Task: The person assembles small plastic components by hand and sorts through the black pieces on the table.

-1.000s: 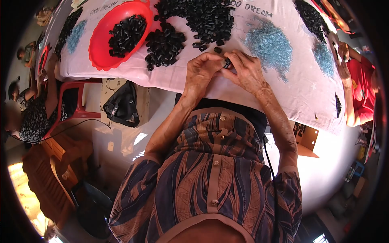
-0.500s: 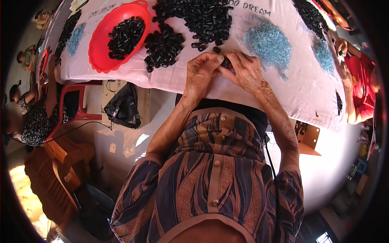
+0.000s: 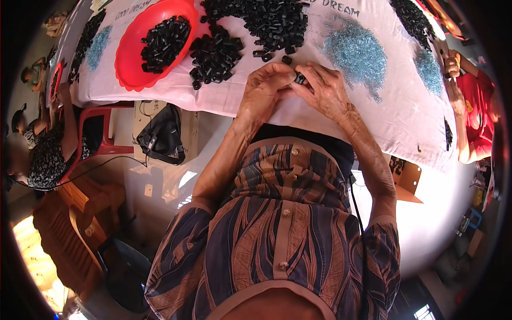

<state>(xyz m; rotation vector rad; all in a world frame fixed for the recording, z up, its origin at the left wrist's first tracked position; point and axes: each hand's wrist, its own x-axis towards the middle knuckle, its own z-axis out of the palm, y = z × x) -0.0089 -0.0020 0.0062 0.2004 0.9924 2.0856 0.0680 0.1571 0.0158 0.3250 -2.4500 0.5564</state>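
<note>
My right hand (image 3: pixel 324 92) pinches a small black plastic piece (image 3: pixel 300 79) between thumb and fingers, just above the table's near edge. Close against it, my left hand (image 3: pixel 266 88) has its thumb and fingertips pressed together; anything between them is too small to make out. One loose black piece (image 3: pixel 287 60) lies just beyond the fingertips. Farther back spreads a large heap of black pieces (image 3: pixel 274 24), with a smaller heap (image 3: pixel 216 56) to its left. On the right is a pile of tiny clear-blue pieces (image 3: pixel 356 56).
A red plastic basin (image 3: pixel 124 64) at the left holds several black pieces. Pink cloth (image 3: pixel 402 125) covers the table. More black and blue piles lie at both ends. A co-worker in red (image 3: pixel 480 114) sits at the right, others at the left by a red chair (image 3: pixel 82 133).
My hands have shifted slightly, and the black piece in my right hand shows more now. My left thumb has drawn back from it. The view has tilted a little.
</note>
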